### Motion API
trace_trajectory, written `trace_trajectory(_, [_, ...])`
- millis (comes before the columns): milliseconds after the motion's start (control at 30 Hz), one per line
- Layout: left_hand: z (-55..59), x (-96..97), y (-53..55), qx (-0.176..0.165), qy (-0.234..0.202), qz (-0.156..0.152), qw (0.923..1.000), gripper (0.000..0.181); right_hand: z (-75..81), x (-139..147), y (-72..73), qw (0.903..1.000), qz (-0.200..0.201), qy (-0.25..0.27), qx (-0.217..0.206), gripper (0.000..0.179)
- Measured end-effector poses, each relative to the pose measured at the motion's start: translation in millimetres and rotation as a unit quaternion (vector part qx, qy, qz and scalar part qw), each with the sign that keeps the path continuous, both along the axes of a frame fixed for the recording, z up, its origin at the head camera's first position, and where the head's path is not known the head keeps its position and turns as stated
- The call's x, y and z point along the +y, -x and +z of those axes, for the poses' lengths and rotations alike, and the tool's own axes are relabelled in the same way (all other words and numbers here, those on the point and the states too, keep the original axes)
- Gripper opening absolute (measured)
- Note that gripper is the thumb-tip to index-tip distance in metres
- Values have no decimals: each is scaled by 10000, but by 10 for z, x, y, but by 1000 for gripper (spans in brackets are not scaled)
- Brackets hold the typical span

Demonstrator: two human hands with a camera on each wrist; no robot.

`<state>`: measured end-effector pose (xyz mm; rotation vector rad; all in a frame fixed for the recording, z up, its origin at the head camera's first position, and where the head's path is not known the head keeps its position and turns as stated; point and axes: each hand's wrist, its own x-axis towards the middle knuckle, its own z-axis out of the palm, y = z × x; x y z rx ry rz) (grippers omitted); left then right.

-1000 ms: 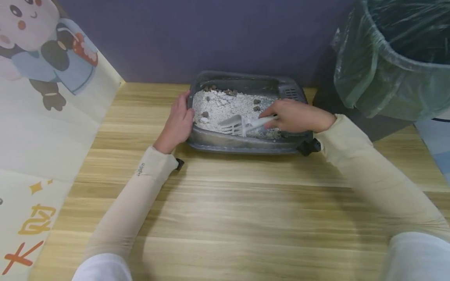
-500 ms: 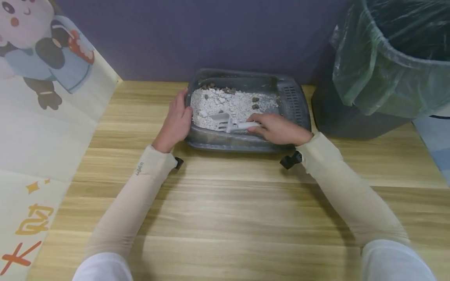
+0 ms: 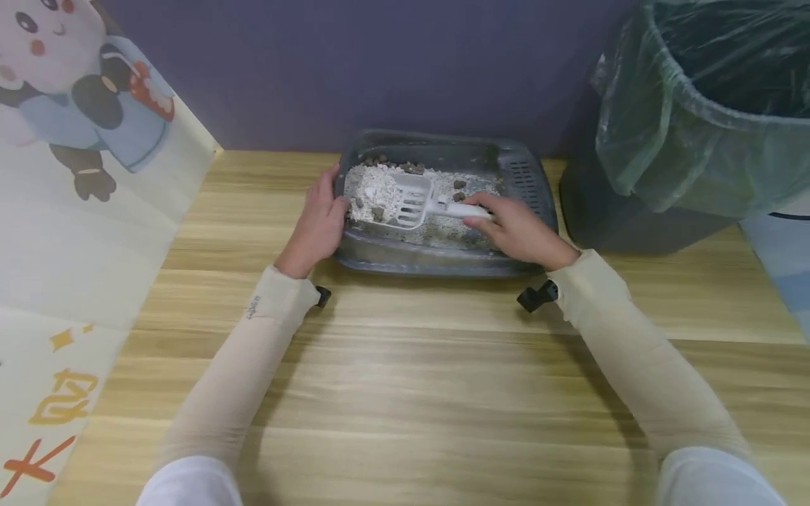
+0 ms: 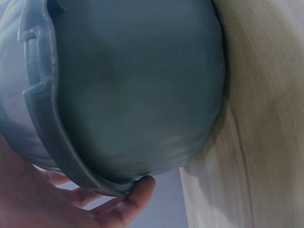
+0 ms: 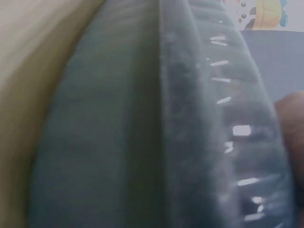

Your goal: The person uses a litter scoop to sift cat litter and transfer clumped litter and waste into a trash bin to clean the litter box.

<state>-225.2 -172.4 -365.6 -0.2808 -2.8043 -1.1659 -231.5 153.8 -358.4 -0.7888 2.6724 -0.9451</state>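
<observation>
Wood table (image 3: 443, 393) runs under everything, w/ a plain purple wall (image 3: 392, 63) along its far edge & a cartoon-printed panel (image 3: 76, 232) down the L side. Far R: dk grey bin (image 3: 607, 204), its rim draped w/ a see-through greenish liner (image 3: 683, 140). Next biggest is the grey litter tray (image 3: 443, 263), on the table near the purple wall, L of the bin & apart from it; slotted section at its R end. R wrist view is mostly tray wall & rim, blurry.

Both forearms reach in from the near edge in beige sleeves (image 3: 221, 393), w/ a small blk device at each wrist. L hand (image 3: 318, 225) grips the tray's L end; L wrist view has thumb at the rim, other fingers partly hidden behind it. R hand (image 3: 525, 232) is over the tray's R half, holding the scoop handle btwn thumb & fingers; in the R wrist view only a bit of hand shows, at the R edge.

White litter (image 3: 380, 184) lies mostly toward the tray's L end, thinner to the R. White scoop (image 3: 451, 209) is inside the tray's outline, slotted head pointing L, over the litter; can't tell how deep it sits. Smallest: brown clumps (image 3: 377, 213), one just by the scoop's front edge, a couple beyond the handle, more along the far side.
</observation>
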Motion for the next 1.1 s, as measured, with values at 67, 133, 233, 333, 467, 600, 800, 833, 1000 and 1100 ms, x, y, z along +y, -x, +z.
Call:
trace_trajectory(67, [-9,1,2,18,-30,11,10000,55,-27,18,-18,9995,-204,163,191,42])
trace_trajectory(133, [-13,3,5,23,-40,10,10000,55,-46,29,-37,9979,-379,334,400,41])
trace_trajectory(233, [-20,5,12,73,-65,-16,10000,55,-61,42,-59,9947,-574,514,678,41])
trace_trajectory(333, [-25,11,20,89,-63,-35,9999,56,-61,55,-78,9925,-637,631,832,40])
trace_trajectory(467, [-22,9,19,116,-80,-11,9999,56,-58,57,-88,9910,-609,711,960,40])
trace_trajectory(600, [-17,3,6,185,-106,5,9998,55,-58,58,-96,9897,-612,773,1040,39])
trace_trajectory(800, [-27,-5,-5,247,-179,-8,9995,55,-89,63,-103,9853,-832,770,1276,39])
trace_trajectory(833, [-30,-5,-3,241,-184,-11,9995,55,-95,67,-103,9843,-868,779,1324,39])
trace_trajectory(1000, [-40,-1,4,203,-210,-14,9996,56,-98,74,-108,9824,-963,838,1362,39])
trace_trajectory(1100, [-36,-7,-2,187,-211,2,9996,56,-97,66,-107,9821,-984,826,1377,41])
